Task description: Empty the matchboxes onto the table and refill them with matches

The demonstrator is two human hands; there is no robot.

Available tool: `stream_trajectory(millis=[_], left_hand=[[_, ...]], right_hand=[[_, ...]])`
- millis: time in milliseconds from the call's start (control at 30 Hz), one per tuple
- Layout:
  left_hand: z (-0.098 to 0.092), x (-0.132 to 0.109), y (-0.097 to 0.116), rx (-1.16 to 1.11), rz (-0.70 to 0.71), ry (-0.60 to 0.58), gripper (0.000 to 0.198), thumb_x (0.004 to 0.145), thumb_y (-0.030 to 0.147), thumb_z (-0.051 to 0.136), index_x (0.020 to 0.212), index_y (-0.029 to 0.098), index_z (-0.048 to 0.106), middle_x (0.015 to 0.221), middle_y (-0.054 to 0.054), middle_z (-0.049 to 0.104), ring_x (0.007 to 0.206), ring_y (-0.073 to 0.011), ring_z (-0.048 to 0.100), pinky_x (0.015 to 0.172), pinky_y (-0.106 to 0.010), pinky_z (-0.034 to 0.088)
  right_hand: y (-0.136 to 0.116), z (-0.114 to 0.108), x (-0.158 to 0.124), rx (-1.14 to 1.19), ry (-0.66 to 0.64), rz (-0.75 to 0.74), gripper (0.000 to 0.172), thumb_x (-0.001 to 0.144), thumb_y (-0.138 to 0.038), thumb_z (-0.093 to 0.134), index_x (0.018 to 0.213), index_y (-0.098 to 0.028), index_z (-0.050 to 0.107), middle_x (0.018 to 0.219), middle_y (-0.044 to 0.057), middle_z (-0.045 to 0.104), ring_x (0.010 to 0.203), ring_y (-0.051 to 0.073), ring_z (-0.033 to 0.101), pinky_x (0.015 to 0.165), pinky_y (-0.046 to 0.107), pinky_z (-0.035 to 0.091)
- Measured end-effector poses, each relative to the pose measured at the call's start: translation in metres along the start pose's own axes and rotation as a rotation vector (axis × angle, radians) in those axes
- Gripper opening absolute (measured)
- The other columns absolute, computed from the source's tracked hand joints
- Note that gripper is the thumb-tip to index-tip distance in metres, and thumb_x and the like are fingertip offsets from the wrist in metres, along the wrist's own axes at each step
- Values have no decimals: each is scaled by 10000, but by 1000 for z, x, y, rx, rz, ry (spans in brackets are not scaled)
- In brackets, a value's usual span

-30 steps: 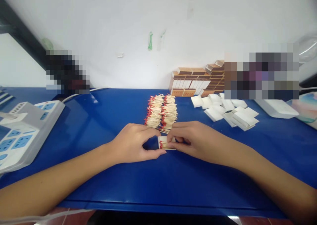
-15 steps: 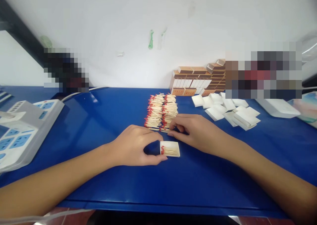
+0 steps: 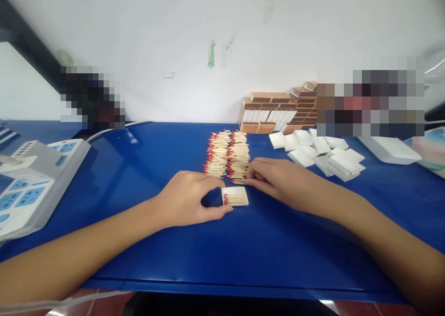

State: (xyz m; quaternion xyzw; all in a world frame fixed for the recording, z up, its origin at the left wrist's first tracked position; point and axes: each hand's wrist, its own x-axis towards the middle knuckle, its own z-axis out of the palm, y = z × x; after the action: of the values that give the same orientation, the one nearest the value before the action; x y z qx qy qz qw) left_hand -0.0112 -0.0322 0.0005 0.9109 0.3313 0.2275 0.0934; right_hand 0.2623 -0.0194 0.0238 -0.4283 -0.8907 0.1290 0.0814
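Note:
My left hand (image 3: pixel 189 198) grips a small white matchbox tray (image 3: pixel 237 190) at its left end, thumb and fingers on opposite sides. Inside the tray lies a layer of wooden matches (image 3: pixel 236 199), red heads to the left. Just beyond it, two columns of red-tipped matches are heaped side by side, a left column (image 3: pixel 218 154) and a right column (image 3: pixel 238 153). At the near right end of the right column, my right hand (image 3: pixel 274 179) pinches the plain ends of a few matches between thumb and fingers.
Loose white matchbox trays (image 3: pixel 318 151) are strewn to the right. Stacked brown and white matchboxes (image 3: pixel 269 114) stand against the wall behind. A power strip (image 3: pixel 31 190) lies on the blue table (image 3: pixel 243 255) at the left, with a white cable (image 3: pixel 118 129) behind it.
My left hand has shifted the tray slightly away from me and to the left. My right hand has moved a little right and now pinches matches at the column's near end.

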Motion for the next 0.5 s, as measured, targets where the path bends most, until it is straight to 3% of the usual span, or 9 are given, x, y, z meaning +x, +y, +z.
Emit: stream_trajectory(millis=[167,333,500], left_hand=[[1,0,0,19,-3,11,336,890,519,736,1008,206,756,616,49,597,529,-111,552,548,-256,360],[1,0,1,17,14,22,321,887,503,740,985,198,752,633,47,621,544,-112,574,555,-254,381],[2,0,2,15,38,44,313,890,485,747,983,186,751,651,42,650,553,-115,594,571,-258,414]], right_hand=[[-7,-6,-1,40,50,-14,207,1053,-331,533,884,-214,562,841,32,636,680,163,560,611,282,367],[-24,-3,-3,134,-33,-76,145,1045,-253,560,914,-211,607,918,27,679,759,157,612,648,272,388],[-28,-1,-3,120,-2,-95,157,1042,-274,587,909,-205,633,894,27,671,757,156,609,634,276,373]])
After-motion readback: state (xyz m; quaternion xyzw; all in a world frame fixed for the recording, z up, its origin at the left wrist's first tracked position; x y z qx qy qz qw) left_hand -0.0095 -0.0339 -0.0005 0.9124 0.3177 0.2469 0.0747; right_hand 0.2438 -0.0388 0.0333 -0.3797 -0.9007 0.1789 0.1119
